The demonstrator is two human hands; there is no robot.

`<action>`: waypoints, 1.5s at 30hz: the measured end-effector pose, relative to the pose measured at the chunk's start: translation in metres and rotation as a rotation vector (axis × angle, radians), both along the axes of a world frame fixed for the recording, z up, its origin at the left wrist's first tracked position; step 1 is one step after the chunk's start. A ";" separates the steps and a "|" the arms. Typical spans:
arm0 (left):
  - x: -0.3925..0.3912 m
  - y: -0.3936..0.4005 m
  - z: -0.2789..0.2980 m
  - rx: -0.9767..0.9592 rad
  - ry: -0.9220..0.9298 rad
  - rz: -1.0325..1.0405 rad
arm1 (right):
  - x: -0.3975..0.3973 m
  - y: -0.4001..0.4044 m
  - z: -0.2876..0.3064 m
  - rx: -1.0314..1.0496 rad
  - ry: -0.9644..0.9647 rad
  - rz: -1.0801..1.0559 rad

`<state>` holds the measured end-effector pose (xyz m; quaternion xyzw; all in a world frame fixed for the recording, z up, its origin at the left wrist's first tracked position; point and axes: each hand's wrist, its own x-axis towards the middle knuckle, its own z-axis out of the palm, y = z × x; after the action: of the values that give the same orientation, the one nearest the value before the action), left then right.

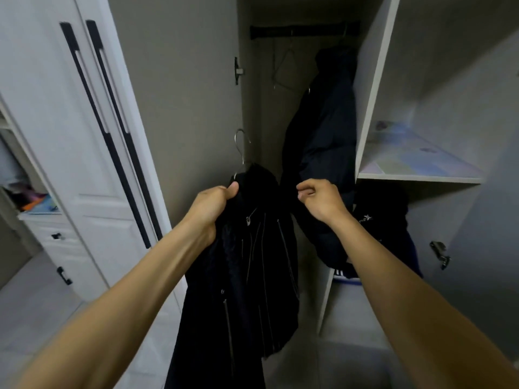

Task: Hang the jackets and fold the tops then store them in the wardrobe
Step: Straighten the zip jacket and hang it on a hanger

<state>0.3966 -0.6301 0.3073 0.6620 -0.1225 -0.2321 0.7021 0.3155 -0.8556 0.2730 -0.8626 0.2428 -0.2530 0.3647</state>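
Reaching forward from the bottom of the view, two bare forearms extend toward an open wardrobe point(373, 88). The left hand point(212, 206) curls its grip around the shoulder of a black jacket point(252, 262), a soft dark fabric with thin silvery zipper lines, draped on a wire hanger point(241, 147) whose metal hook rises above the thumb. The right hand point(320, 199), just beside the collar, has its fingers curled; whether it pinches the fabric cannot be told. Behind, a puffy dark jacket point(323, 136) hangs from the black rail point(303, 30) beside an empty hanger point(283, 68). Right of that, a flat shelf point(415, 161) carries a pastel patterned liner.
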 end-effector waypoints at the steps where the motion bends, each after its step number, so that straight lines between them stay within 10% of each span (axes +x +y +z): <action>1: 0.002 -0.006 0.001 -0.016 0.003 0.021 | -0.001 -0.002 0.001 0.002 0.003 -0.008; 17: 0.033 -0.146 0.068 0.031 -0.513 0.024 | -0.046 -0.056 0.058 -0.006 -0.115 -0.141; 45: 0.189 -0.364 0.153 0.170 -0.497 0.127 | 0.097 -0.207 0.144 0.036 -0.138 -0.112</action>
<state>0.5853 -0.9945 0.4599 0.7616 -0.2294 -0.0277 0.6055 0.4122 -1.0624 0.4172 -0.8214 0.2694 -0.3275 0.3814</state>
